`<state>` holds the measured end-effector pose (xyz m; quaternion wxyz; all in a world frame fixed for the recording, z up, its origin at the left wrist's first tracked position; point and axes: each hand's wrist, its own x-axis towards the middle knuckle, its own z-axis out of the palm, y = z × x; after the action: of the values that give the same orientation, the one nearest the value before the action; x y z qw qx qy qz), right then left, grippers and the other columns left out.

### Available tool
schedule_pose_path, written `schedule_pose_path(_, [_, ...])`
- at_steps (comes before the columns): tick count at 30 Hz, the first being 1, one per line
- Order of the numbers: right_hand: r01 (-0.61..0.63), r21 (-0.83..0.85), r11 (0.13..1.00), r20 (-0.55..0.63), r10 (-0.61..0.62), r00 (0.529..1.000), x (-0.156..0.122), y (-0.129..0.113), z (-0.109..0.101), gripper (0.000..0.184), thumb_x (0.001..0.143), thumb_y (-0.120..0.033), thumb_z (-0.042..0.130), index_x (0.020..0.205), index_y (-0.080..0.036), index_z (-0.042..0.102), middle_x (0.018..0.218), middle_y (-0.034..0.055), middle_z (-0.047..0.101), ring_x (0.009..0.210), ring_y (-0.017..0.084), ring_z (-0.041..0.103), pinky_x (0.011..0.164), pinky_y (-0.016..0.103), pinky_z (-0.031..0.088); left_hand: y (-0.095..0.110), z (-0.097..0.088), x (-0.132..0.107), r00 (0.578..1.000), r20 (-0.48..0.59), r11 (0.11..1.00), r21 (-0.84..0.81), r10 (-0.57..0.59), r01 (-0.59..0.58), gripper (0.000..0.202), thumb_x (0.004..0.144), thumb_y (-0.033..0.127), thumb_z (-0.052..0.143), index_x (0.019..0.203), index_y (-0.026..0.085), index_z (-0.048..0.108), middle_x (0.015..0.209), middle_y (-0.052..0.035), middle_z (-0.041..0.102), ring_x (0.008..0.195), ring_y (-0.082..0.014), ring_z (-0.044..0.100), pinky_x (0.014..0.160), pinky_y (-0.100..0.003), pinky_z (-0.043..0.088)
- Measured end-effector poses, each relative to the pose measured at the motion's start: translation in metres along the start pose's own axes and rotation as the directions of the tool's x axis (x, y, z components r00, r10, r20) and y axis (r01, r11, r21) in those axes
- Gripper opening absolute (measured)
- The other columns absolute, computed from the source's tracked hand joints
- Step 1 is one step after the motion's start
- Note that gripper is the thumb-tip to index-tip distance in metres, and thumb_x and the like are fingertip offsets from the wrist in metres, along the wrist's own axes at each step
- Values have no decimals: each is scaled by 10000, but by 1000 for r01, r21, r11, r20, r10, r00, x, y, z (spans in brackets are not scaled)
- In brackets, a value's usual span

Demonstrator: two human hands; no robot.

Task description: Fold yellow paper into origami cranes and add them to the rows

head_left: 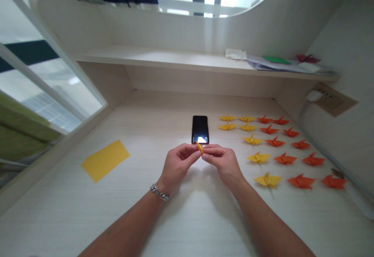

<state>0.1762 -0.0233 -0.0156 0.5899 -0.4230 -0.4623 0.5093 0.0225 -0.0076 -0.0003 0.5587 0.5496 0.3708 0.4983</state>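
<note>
A small, narrow piece of folded yellow paper (200,147) is pinched between both hands, above the desk just in front of the phone. My left hand (179,162), with a chain bracelet (159,192) at the wrist, grips it from the left between thumb and fingers. From the right, my right hand (223,162) pinches it with thumb and index finger. The fingertips nearly meet, and they hide part of the paper. A black phone (200,128) lies flat right behind the fingers, its screen reflecting light.
Yellow paper cranes (258,158) and orange paper cranes (285,158) stand in rows at the right. Yellow paper sheets (105,161) lie at the left. A shelf (163,60) with papers (280,64) runs along the back. A plugged-in charger (314,95) sits on the right wall.
</note>
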Motion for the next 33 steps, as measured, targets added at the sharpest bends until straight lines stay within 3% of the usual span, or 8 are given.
schedule_pose_path(9, [-4,-12,1000,-17,3,1000,0,-1,2,148,629,-270,798,761,-215,760,940,71,700,932,234,630,864,379,488,-1,0,-1,1000,4,1000,-19,-22,22,221,704,257,749,874,137,676,949,-93,726,892,-224,675,824,-350,536])
schedule_pose_path(13, [-43,-10,999,-59,43,997,0,-1,5,140,659,-282,765,761,-190,740,830,57,710,785,197,635,762,341,503,-2,-2,0,999,-40,998,62,-9,11,199,730,277,722,867,135,699,956,-99,727,875,-219,678,816,-336,534])
schedule_pose_path(16, [-87,30,996,-80,89,993,0,-3,8,205,640,-296,763,799,-178,708,763,41,690,690,167,611,666,308,509,-4,-3,2,997,-73,995,99,-3,10,204,728,294,719,849,132,704,924,-100,731,853,-223,681,783,-329,543])
schedule_pose_path(21, [-126,1,992,-41,126,991,0,-4,10,293,630,-255,743,909,-175,701,770,34,671,696,161,596,615,275,497,-7,-2,0,1000,-20,999,52,-2,3,228,740,280,710,911,137,660,946,-95,721,859,-209,683,762,-312,554])
schedule_pose_path(27, [-76,-122,990,-52,70,996,-1,-2,9,185,703,-295,700,848,-180,714,780,42,690,677,155,594,596,262,478,-5,1,-2,1000,-1,1000,6,-10,10,268,722,266,730,927,138,614,970,-103,713,881,-210,683,809,-330,551])
schedule_pose_path(33, [-52,-123,991,-68,44,997,-2,0,8,159,705,-302,704,792,-171,724,744,49,695,653,157,587,616,284,481,-5,0,0,999,21,999,-24,-41,42,278,719,257,729,956,132,653,991,-110,713,880,-217,682,808,-348,557])
